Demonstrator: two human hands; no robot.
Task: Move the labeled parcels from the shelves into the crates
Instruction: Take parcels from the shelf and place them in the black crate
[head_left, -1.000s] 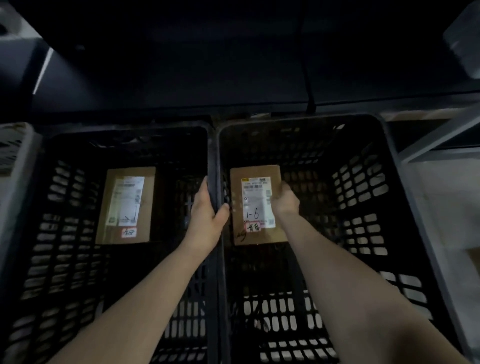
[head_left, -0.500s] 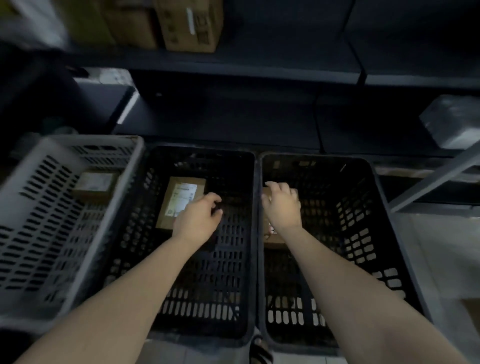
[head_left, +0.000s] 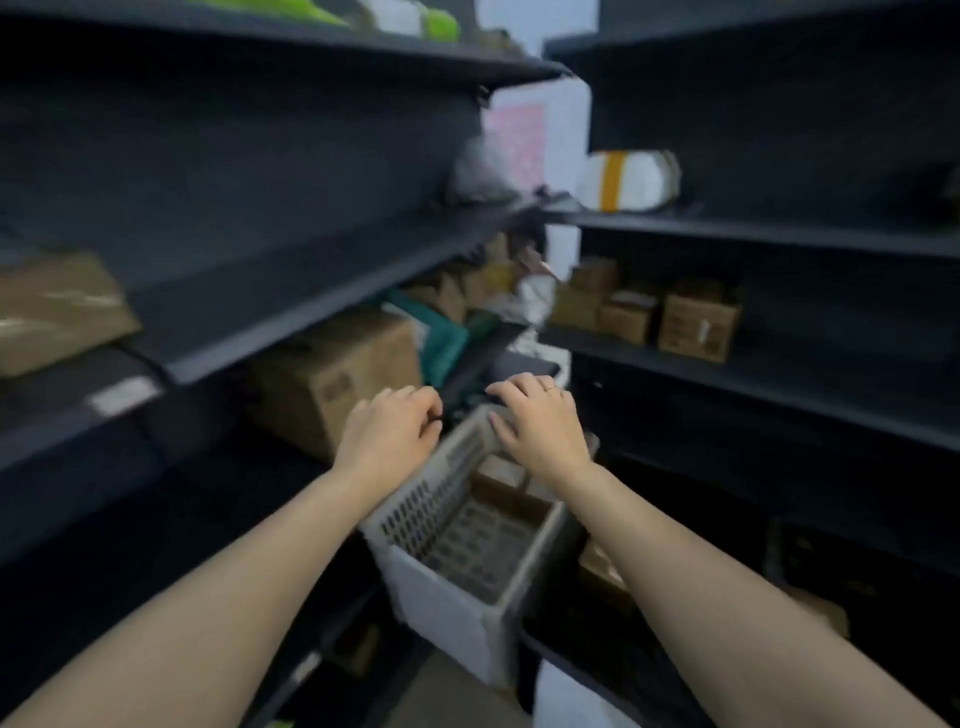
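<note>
Hands: both were seen raised in front of the body, bare forearms reaching in from the lower corners, backs turned to the camera; the frame was motion-blurred.
Left hand: fingers were curled inward, loosely closed; nothing could be seen gripped in it, though the palm side was hidden.
Right hand: fingers were spread and bent downward, with a ring worn on one finger; no object was made out in it, and contact with the crate rim below could not be judged.
Grey crate: a pale slotted crate was found directly under and between the hands, with at least one brown parcel lying at its far end.
Black crate: a dark crate was seen just beside the grey one on the right, a cardboard parcel partly shown inside past the right forearm.
Left shelves: dark boards were seen running away on the left, with a large cardboard box just beyond the left hand and another brown box at the left edge.
Right shelves: several small cardboard boxes were ranged on the middle board; a white bundle with a yellow band was seen on the board above.
</note>
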